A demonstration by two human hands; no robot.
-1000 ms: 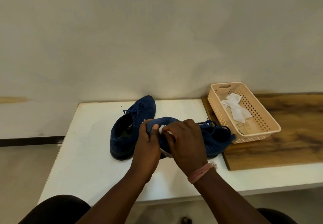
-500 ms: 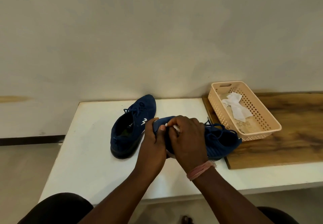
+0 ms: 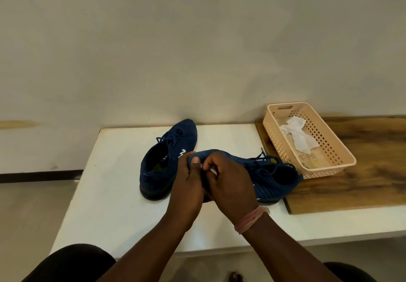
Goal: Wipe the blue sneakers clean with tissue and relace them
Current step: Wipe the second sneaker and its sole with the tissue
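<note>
- Your left hand [image 3: 186, 185] grips the toe of the near sneaker [image 3: 270, 180]; shoe lies on the desk [image 3: 105, 193], long axis left-right, heel right.
- Your right hand [image 3: 228, 185] pinches tissue [image 3: 213, 170] against the toe, nearer the laces.
- Other sneaker [image 3: 167, 158] sits far-left, untouched.

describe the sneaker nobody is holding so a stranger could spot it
On the white table, look left of the peach basket on the wooden board. The free sneaker stands alone near the wall, toe pointing away. Unlike its twin, no hand touches it.
</note>
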